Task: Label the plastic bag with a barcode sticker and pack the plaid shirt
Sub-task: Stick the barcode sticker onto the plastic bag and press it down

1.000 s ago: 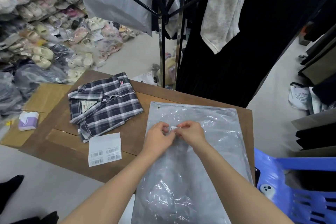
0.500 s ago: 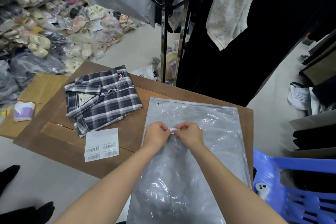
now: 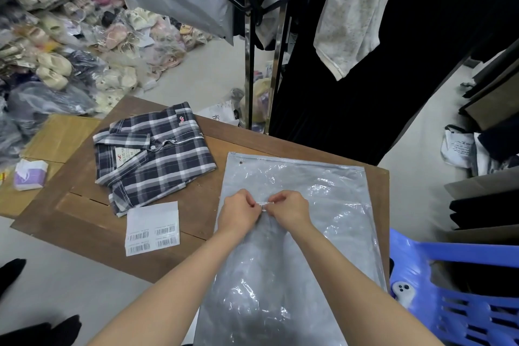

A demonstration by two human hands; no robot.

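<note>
A grey, see-through plastic bag (image 3: 317, 191) lies flat on the wooden table (image 3: 266, 143), its near end hanging over the table's front edge. Over the bag's middle, my left hand (image 3: 238, 212) and my right hand (image 3: 289, 209) pinch the two ends of a small white barcode sticker (image 3: 264, 204) between fingertips. Whether the sticker touches the bag cannot be told. A folded plaid shirt (image 3: 153, 156), dark blue and white, rests on the table's left part. In front of it lies a white sticker sheet (image 3: 153, 227) with several barcodes.
A black garment rack (image 3: 248, 36) with hanging clothes stands right behind the table. Bagged shoes (image 3: 56, 64) are piled at the left. Cardboard (image 3: 60, 135) with a tissue pack (image 3: 30, 174) sits left of the table. A blue plastic chair (image 3: 463, 289) holds a phone (image 3: 403, 291).
Both hands stay together over the bag holding the sticker, now spread a little wider apart. The view has shifted slightly; shirt, sheet and bag have not moved.
</note>
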